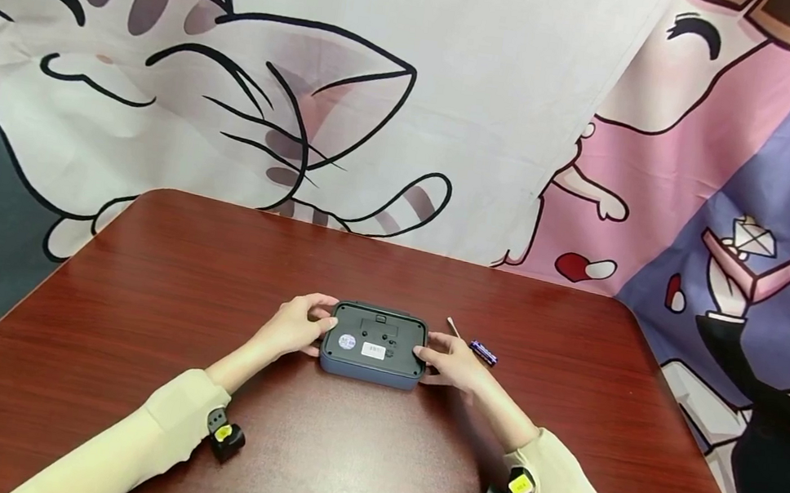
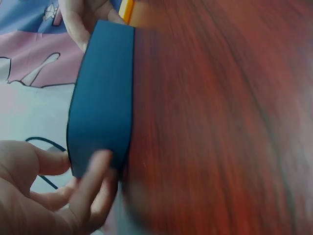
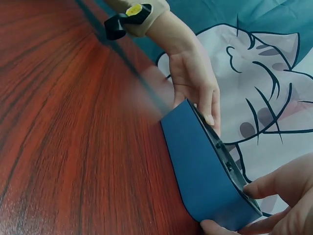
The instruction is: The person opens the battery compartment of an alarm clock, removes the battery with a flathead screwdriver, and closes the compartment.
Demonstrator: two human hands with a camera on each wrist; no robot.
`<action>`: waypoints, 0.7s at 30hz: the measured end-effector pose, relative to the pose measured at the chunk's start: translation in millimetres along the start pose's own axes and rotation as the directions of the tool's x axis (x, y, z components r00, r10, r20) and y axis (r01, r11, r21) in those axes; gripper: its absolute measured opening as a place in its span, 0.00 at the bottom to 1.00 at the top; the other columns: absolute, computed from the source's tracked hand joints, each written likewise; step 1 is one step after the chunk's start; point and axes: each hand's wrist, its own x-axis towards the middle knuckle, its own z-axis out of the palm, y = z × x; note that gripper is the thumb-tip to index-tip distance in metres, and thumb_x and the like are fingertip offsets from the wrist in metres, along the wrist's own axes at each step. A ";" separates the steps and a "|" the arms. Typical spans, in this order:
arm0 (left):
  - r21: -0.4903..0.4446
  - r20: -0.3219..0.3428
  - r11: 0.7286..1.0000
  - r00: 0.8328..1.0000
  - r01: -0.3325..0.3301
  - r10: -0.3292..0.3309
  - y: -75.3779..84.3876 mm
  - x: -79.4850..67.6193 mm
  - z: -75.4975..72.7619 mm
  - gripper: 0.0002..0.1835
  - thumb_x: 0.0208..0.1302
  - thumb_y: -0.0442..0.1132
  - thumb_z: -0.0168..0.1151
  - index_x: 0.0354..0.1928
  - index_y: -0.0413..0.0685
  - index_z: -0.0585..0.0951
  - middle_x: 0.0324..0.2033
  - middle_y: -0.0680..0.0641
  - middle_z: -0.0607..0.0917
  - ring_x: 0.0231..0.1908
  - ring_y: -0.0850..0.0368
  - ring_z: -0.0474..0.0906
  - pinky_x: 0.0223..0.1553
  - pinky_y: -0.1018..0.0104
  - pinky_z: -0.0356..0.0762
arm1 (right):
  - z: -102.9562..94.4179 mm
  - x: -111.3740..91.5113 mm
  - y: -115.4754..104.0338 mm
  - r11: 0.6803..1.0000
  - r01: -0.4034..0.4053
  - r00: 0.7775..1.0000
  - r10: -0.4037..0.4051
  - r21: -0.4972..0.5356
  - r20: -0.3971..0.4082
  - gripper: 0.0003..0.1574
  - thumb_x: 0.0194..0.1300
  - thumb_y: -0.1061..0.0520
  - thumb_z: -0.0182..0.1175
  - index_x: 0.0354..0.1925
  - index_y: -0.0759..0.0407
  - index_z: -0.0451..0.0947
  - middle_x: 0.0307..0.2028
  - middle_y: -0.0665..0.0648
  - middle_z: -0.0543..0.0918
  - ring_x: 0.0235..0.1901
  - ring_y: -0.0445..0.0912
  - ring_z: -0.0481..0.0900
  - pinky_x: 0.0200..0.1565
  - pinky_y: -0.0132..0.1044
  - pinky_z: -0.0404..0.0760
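A blue, box-shaped electronic device (image 1: 374, 344) with a dark back panel facing up is held near the middle of the table. The panel carries a round sticker, a white label and a rectangular cover outline. My left hand (image 1: 297, 323) grips its left end, thumb on the panel's edge and fingers along the side. At the opposite end my right hand (image 1: 456, 363) holds it the same way. In the left wrist view the blue side (image 2: 100, 93) of the device faces the camera. The right wrist view shows its long blue wall (image 3: 195, 161); the front face is hidden.
Just beyond the right hand lie a blue battery-like cylinder (image 1: 483, 353) and a thin stick with a pale tip (image 1: 453, 327). The reddish-brown wooden table (image 1: 230, 259) ends at a cartoon-printed cloth (image 1: 500, 111) behind it.
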 end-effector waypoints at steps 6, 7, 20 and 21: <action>0.066 -0.032 0.998 0.999 -0.010 0.012 5.6 -5.6 3.5 0.21 0.63 0.38 0.54 0.58 0.50 0.70 0.46 0.41 0.79 0.30 0.57 0.78 0.22 0.65 0.84 | 0.9 -0.9 0.1 1.000 0.020 1.000 -0.020 -0.016 0.015 0.33 0.64 0.60 0.52 0.63 0.72 0.56 0.49 0.67 0.73 0.31 0.39 0.76 0.40 0.40 0.86; 0.070 -0.032 0.998 0.999 -0.006 0.009 6.2 -6.7 3.8 0.21 0.63 0.38 0.53 0.58 0.50 0.70 0.46 0.41 0.78 0.31 0.57 0.78 0.22 0.65 0.84 | 1.1 -1.0 0.6 0.999 0.027 0.999 -0.026 -0.021 0.018 0.33 0.64 0.60 0.51 0.63 0.72 0.55 0.51 0.69 0.72 0.31 0.39 0.77 0.40 0.40 0.86; 0.025 -0.029 0.999 0.999 0.035 -0.034 5.5 -10.9 5.2 0.23 0.62 0.38 0.54 0.61 0.53 0.68 0.53 0.41 0.76 0.39 0.55 0.77 0.24 0.66 0.84 | 3.8 -0.1 1.9 0.999 0.027 1.000 -0.027 -0.029 0.003 0.28 0.63 0.61 0.52 0.60 0.68 0.62 0.46 0.64 0.76 0.32 0.39 0.77 0.37 0.36 0.86; 0.015 -0.029 0.999 0.999 0.038 -0.038 5.9 -11.6 5.4 0.24 0.62 0.37 0.54 0.61 0.53 0.68 0.53 0.41 0.76 0.39 0.56 0.78 0.24 0.66 0.84 | 4.1 0.0 1.6 0.999 0.027 1.000 -0.027 -0.033 0.001 0.27 0.63 0.61 0.53 0.59 0.67 0.64 0.45 0.63 0.77 0.32 0.39 0.77 0.37 0.36 0.85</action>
